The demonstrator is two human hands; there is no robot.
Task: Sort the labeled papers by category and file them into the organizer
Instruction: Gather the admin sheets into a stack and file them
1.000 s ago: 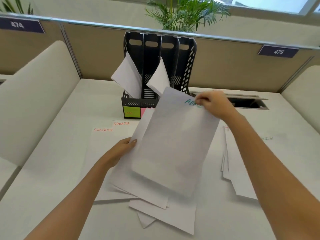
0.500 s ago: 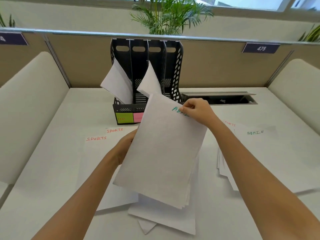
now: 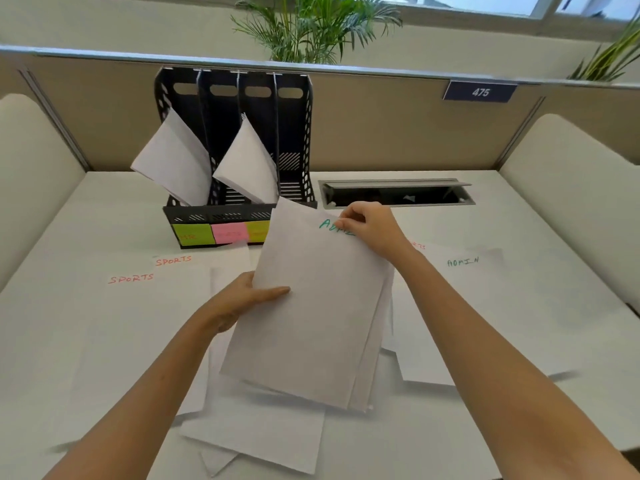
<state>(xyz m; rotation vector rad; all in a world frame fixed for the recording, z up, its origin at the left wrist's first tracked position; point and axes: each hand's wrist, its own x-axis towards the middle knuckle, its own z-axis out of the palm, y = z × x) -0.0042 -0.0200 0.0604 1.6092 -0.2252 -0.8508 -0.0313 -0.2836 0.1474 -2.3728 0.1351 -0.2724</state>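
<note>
both hands hold a small stack (image 3: 311,317) of white sheets, tilted, above the counter (image 3: 519,427) in front of the organizer (image 3: 235,140). the left hand (image 3: 242,303) grips the stack's left edge, thumb lying across the top sheet, the other fingers hidden under it. the right hand (image 3: 367,226) pinches the top right corner, covering part of a green word there. the stack's upper edge hides the organizer's front right corner and part of the third sticky note.

the black organizer stands at the back against the partition (image 3: 381,126); white sheets lean out of its first and third slots. green (image 3: 192,234), pink (image 3: 230,233) and another green note (image 3: 258,231) are stuck on its front lip.

loose sheets lie all round: two marked sports (image 3: 173,260) at left, one marked admin (image 3: 463,261) at right, more under the stack (image 3: 263,441). a grey cable hatch (image 3: 394,192) stands open behind the right hand. a 475 plate (image 3: 480,92) sits on the partition, with a palm (image 3: 311,29) beyond it.
</note>
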